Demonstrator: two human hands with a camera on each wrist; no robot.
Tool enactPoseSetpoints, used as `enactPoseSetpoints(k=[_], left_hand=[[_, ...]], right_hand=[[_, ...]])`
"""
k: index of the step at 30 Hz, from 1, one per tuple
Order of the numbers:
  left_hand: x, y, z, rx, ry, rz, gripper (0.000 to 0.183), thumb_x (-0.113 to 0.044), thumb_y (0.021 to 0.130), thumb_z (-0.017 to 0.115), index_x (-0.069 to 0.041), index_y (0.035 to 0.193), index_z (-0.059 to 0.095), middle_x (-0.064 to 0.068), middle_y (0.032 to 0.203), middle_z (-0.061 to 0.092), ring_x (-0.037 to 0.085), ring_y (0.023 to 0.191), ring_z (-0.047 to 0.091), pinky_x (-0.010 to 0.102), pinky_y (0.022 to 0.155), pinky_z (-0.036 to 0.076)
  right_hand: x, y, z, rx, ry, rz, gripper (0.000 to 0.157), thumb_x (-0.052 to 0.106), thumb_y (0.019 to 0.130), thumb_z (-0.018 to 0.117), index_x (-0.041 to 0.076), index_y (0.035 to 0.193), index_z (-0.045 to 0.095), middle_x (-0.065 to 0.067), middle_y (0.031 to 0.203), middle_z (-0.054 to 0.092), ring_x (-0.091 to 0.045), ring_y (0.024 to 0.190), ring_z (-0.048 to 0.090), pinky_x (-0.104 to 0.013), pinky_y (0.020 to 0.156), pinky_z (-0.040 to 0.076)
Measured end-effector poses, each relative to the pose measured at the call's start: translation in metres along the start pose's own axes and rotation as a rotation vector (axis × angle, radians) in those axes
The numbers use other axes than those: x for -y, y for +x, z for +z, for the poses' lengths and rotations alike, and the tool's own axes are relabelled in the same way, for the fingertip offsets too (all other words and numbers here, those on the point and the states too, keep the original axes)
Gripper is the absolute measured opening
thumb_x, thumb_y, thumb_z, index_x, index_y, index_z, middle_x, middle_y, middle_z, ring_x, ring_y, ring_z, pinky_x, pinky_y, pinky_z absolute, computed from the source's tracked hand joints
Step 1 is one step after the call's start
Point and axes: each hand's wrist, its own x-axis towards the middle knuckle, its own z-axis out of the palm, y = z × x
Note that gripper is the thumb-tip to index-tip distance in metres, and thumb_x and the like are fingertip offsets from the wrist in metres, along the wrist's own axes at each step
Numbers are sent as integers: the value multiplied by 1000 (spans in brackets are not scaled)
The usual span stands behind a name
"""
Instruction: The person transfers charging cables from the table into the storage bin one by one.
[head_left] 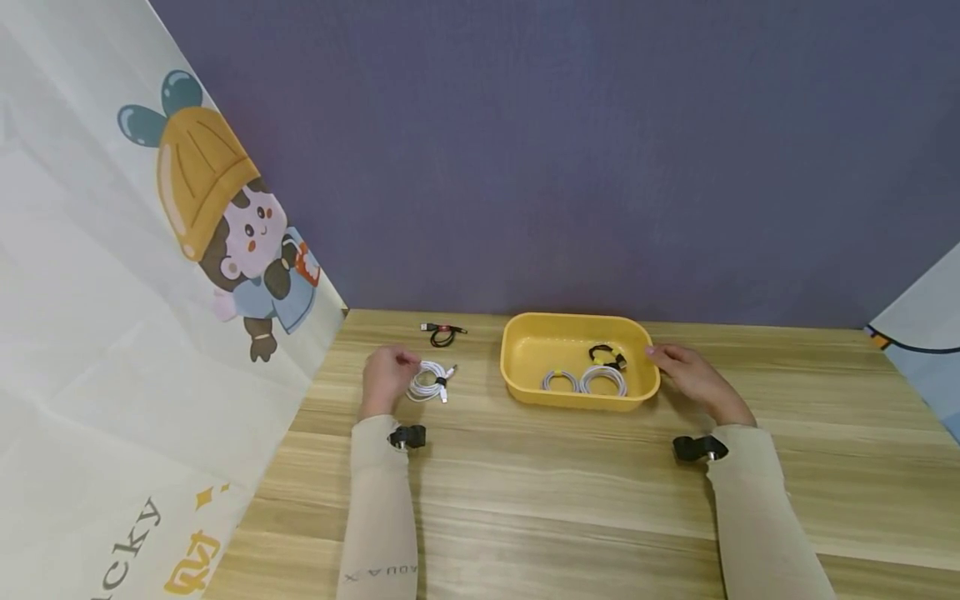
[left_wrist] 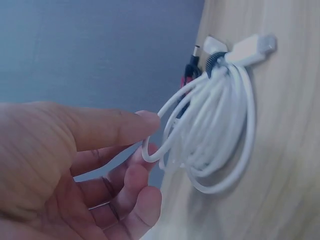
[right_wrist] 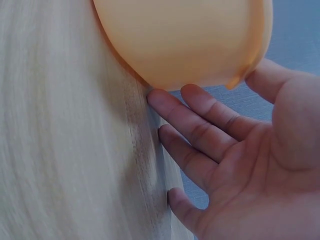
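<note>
Near the left edge of the worktop (head_left: 540, 492), the left hand (head_left: 384, 383) pinches the white coiled cable (left_wrist: 215, 125) in its grip. The right hand (head_left: 697, 382) grasps the yellow tray (head_left: 573, 402) near the far edge.

The left arm (head_left: 381, 525) and the right arm (head_left: 765, 533), in pale beige cloth sleeves (head_left: 378, 479), reach forward, well apart; the bare left hand (head_left: 385, 379) pinches with thumb and first finger; the bare right hand (head_left: 701, 382) has its fingers (right_wrist: 200, 132) spread and nearly straight.
</note>
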Motion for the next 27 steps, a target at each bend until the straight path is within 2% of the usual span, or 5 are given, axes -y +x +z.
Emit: enactPoseSetpoints(k=[7,17,23,27], left_hand=[[9,2,3,-2,-14,-39,8,-11,87,75,-8,91,81,11,94,79,27,86,68,33,74,48],[18,3,6,41,-40,-103,5,-13,88,78,-10,91,81,9,98,79,25,89,67,31,74,47],[20,4,9,14,-49,-100,6,-11,86,80,-15,82,81,9,95,80,27,91,69,34,79,48],[21,5,10,-3,-57,-108,6,-9,82,82,-14,80,80,8,91,79,25,86,68,32,75,48]], right_hand=[[0,-1,0,7,5,0,80,61,106,36,-4,152,40,-31,157,39,-50,146,33,-68,114,30],[0,0,0,21,16,34,82,61,106,35,-4,156,34,-31,160,32,-53,148,28,-70,115,28],[0,0,0,18,17,27,82,61,106,35,-4,157,33,-31,160,33,-52,148,29,-69,115,28],[0,0,0,15,20,22,82,61,106,35,-5,157,33,-32,160,33,-52,148,30,-69,116,28]])
